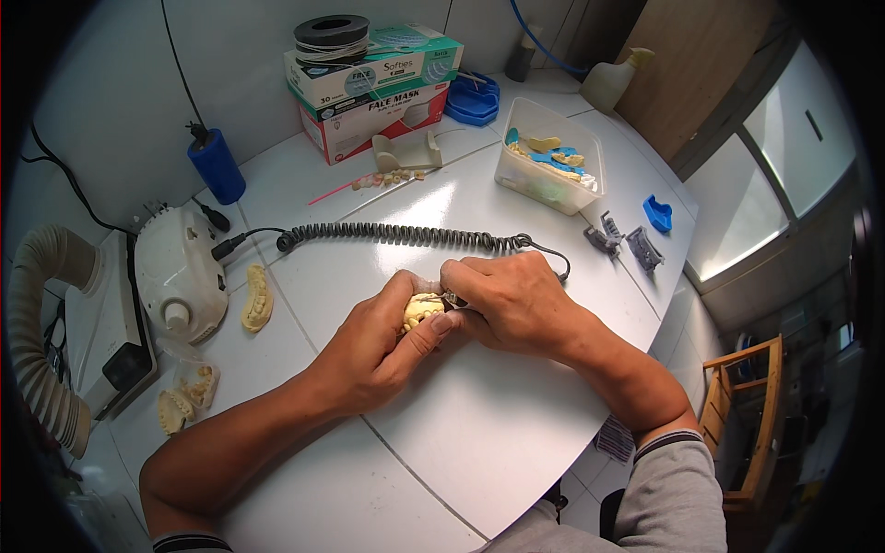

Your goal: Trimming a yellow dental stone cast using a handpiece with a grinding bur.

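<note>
My left hand (376, 336) is closed around a pale yellow dental cast (420, 310), its thumb along the near side by the teeth. My right hand (516, 300) is closed on a dental handpiece (454, 300), mostly hidden by the fingers; only a small dark and metallic end shows against the cast. A coiled black cord (396, 232) runs to behind this hand. Both hands meet above the white tiled tabletop (442, 415), fingertips close together.
At left stand a white control box (180, 272) and a ribbed hose (41, 304). Another cast (257, 300) lies beside the box. Mask boxes (373, 120) are stacked at the back. A clear plastic tub (544, 189) and grey metal pieces (643, 249) sit to the right.
</note>
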A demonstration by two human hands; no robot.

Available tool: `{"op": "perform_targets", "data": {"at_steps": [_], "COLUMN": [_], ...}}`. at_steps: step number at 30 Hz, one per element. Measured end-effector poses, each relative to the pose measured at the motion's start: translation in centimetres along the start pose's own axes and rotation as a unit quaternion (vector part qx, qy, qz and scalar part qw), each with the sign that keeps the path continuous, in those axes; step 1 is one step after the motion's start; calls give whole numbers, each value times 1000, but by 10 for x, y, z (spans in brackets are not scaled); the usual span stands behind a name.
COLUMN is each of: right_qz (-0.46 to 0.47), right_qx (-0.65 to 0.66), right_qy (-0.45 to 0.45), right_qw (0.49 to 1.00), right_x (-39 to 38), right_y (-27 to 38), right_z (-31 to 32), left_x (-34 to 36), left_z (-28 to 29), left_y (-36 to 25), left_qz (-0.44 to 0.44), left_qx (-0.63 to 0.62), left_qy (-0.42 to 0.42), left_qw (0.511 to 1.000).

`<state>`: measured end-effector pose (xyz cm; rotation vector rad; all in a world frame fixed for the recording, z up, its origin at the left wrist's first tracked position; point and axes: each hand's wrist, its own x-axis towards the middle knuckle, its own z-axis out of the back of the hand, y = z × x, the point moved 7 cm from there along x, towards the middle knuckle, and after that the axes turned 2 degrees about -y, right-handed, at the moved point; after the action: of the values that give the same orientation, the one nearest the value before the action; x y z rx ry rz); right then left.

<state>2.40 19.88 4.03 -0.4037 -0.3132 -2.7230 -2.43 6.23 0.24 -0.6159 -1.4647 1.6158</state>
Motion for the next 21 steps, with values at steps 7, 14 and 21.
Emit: {"op": "perform_targets", "data": {"at_steps": [7, 14, 21], "right_qz": [-1, 0, 1], "right_qx": [-4, -6, 5], "right_qy": [-6, -8, -9], "right_qw": [1000, 1000, 1000], "right_x": [0, -1, 0], "right_y": [-1, -2, -2], "right_z": [-3, -4, -2], "left_x": [0, 0, 1], "left_z": [0, 1, 1], "left_y": [0, 0, -3], "left_qz": [3, 0, -1], "left_qx": [14, 15, 7], "left_qy": [4, 2, 4], "left_qw": [1000, 1000, 1000]}}
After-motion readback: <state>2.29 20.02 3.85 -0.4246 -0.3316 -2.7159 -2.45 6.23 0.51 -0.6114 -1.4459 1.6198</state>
